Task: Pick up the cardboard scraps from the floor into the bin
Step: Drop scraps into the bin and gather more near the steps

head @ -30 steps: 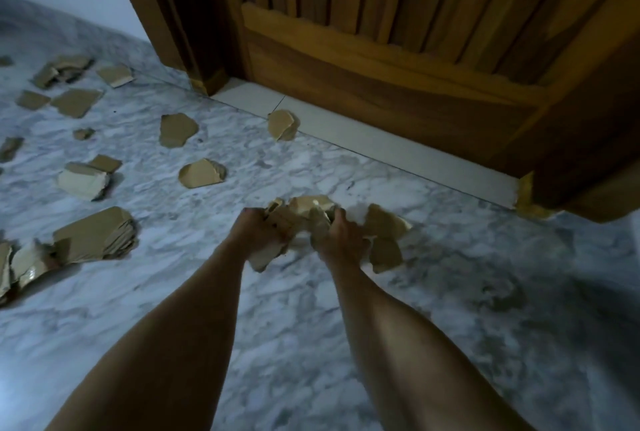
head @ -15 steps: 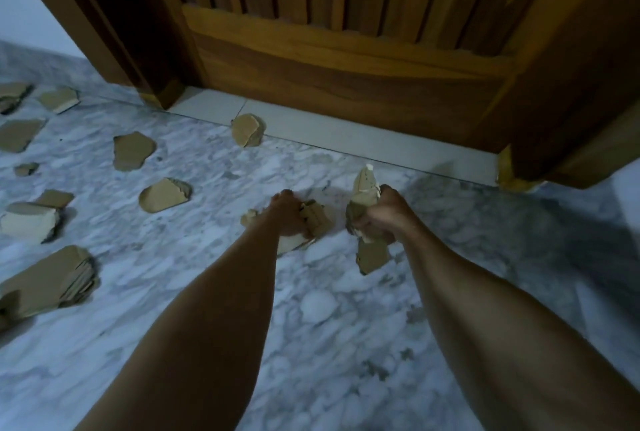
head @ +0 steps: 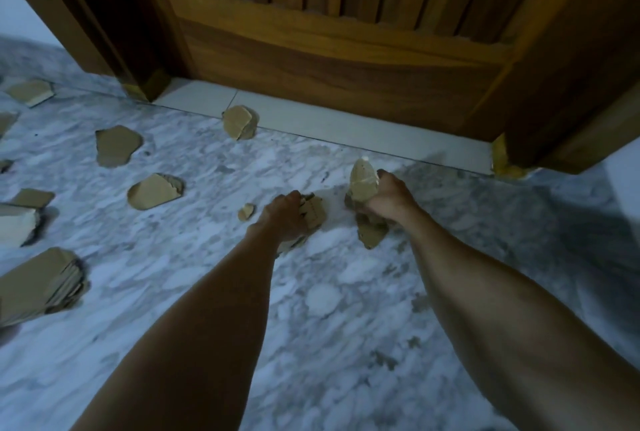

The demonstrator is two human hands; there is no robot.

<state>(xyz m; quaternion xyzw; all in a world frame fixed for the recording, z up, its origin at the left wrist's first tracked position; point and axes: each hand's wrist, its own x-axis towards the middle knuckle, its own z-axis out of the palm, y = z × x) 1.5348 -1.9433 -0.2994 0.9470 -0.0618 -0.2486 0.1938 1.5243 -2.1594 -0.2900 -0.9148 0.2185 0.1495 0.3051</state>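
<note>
Hands parted since a second ago: left hand (head: 287,219) grips a scrap bundle (head: 313,214), right hand (head: 388,200) clutches upright scraps (head: 362,182). Gathering continues; bin unseen. More cardboard scraps (head: 116,145) lie left of the wooden door (head: 329,49) on marble floor (head: 329,309).

Bare marble floor (head: 346,309) beneath arms, loose scraps (head: 152,191) left, wooden door (head: 329,49) ahead

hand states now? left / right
Left hand: closed, gripping cardboard scraps.
Right hand: closed, gripping an upright bunch of scraps.
</note>
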